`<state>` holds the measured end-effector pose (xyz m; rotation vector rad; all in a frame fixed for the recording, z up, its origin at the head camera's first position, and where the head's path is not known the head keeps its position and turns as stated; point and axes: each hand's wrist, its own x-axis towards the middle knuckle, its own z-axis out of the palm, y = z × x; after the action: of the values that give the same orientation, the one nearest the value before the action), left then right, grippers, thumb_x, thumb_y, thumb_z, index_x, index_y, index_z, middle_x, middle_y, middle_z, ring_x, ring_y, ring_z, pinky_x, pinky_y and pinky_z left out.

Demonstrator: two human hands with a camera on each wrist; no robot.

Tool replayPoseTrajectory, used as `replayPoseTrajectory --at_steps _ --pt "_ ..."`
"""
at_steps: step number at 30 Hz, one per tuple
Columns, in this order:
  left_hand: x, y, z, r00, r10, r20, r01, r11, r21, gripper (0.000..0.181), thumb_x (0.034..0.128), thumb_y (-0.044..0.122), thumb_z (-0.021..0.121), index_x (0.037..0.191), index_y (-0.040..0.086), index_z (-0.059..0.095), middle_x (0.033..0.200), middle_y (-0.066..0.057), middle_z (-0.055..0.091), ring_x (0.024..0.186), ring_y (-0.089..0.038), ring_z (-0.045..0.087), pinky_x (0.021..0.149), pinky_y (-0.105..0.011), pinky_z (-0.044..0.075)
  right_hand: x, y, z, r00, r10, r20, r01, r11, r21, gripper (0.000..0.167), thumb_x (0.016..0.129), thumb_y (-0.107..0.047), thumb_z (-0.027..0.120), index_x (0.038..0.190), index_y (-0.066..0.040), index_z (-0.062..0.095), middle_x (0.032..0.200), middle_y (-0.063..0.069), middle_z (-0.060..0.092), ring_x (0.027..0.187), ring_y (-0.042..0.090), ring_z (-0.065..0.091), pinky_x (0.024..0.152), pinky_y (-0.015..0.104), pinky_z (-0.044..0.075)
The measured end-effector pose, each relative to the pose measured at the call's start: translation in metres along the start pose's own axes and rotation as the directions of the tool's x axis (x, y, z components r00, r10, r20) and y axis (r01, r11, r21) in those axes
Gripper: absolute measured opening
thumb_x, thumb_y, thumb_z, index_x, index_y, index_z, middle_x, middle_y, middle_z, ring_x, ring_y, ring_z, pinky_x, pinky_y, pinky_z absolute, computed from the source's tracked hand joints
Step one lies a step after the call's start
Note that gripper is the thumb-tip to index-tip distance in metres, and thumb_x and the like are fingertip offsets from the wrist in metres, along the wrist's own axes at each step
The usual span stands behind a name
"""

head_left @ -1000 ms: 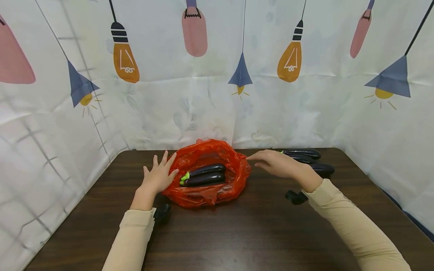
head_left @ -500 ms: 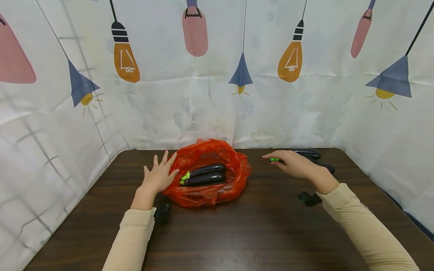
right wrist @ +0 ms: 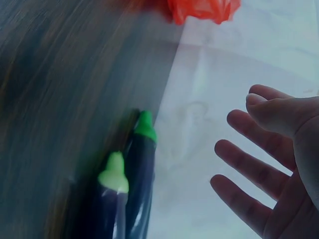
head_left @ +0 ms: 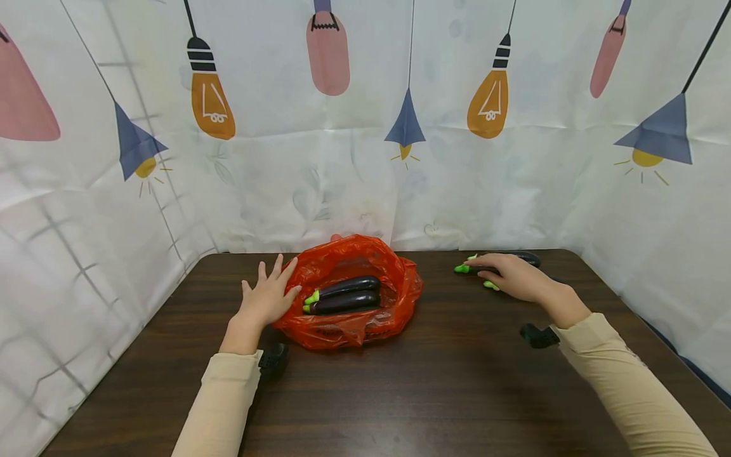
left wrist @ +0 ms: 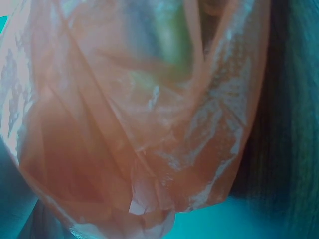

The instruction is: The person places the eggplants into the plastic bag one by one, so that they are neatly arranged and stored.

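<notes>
A red plastic bag (head_left: pixel 400 292) stands with its mouth wide at the middle of the table, two dark purple eggplants (head_left: pixel 351 300) lying inside. My left hand (head_left: pixel 265 297) rests with spread fingers at the bag's left rim; in the left wrist view the crinkled bag fills most of the picture. At the right, my right hand (head_left: pixel 516 276) hovers over a group of eggplants (head_left: pixel 528 259), fingers extended and holding nothing. It hides much of them, though green stem ends (head_left: pixel 462 269) poke out on its left. Two eggplants (right wrist: pixel 139 174) appear beside the hand in the right wrist view.
The dark wooden table (head_left: pixel 388 393) has its far edge just behind the bag and the eggplants. A pale curtain (head_left: pixel 263 190) printed with lamps and bulbs hangs behind and at both sides. Black wrist devices (head_left: pixel 539 336) sit beneath both wrists.
My right hand has moved from the bag's right rim rightward to above the loose eggplants, covering more of them. My left hand and the bag look unmoved.
</notes>
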<state>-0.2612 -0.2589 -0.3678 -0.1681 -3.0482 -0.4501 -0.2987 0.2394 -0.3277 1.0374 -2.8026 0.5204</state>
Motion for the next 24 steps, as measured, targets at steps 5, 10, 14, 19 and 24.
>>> replayPoseTrajectory --at_steps 5,10,14,19,24 --pt "0.000 -0.001 0.000 1.000 0.000 0.001 0.000 1.000 -0.004 0.071 0.1074 0.032 0.051 0.166 0.013 0.017 0.169 -0.024 0.003 0.149 -0.058 -0.003 0.105 -0.084 -0.001 -0.007 0.008 0.001 0.999 0.031 0.009 -0.031 0.999 -0.007 0.037 0.102 -0.005 0.063 0.138 0.002 0.062 0.136 0.024 0.061 0.119 0.041 0.062 0.093 0.057 0.052" --pt "0.000 0.001 0.000 1.000 0.001 0.004 -0.001 1.000 -0.001 0.070 0.1074 0.032 0.051 0.166 0.013 0.017 0.169 -0.024 0.004 0.149 -0.058 -0.003 0.106 -0.084 -0.001 -0.015 0.017 0.002 0.997 0.071 0.013 -0.071 0.997 -0.027 0.038 0.101 -0.003 0.063 0.138 0.001 0.063 0.135 0.025 0.061 0.095 0.031 0.069 0.080 0.048 0.054" --pt "0.000 0.001 0.000 1.000 0.000 0.007 0.000 1.000 0.000 0.070 0.1073 0.032 0.051 0.166 0.012 0.017 0.169 -0.025 0.004 0.149 -0.058 -0.002 0.106 -0.084 0.000 -0.019 0.024 0.001 0.995 0.099 0.013 -0.099 0.994 -0.038 0.039 0.099 -0.001 0.064 0.138 0.001 0.063 0.132 0.025 0.063 0.068 0.012 0.054 0.069 0.038 0.045" --pt "0.000 0.000 0.001 1.000 -0.001 0.006 0.001 1.000 0.004 0.070 0.1073 0.033 0.051 0.166 0.012 0.018 0.169 -0.025 0.004 0.149 -0.058 -0.001 0.106 -0.084 0.001 -0.023 0.032 0.001 0.993 0.118 0.006 -0.118 0.992 -0.040 0.039 0.097 0.000 0.065 0.136 0.002 0.064 0.131 0.027 0.063 0.074 0.013 0.054 0.068 0.038 0.044" --pt "0.001 0.000 0.001 1.000 -0.005 0.010 0.005 1.000 0.003 0.070 0.1073 0.033 0.051 0.166 0.012 0.017 0.169 -0.025 0.003 0.149 -0.058 -0.001 0.106 -0.084 0.000 -0.028 0.037 0.002 0.991 0.136 0.004 -0.136 0.990 -0.036 0.039 0.097 -0.001 0.067 0.136 0.003 0.064 0.132 0.029 0.062 0.080 0.016 0.059 0.068 0.038 0.045"
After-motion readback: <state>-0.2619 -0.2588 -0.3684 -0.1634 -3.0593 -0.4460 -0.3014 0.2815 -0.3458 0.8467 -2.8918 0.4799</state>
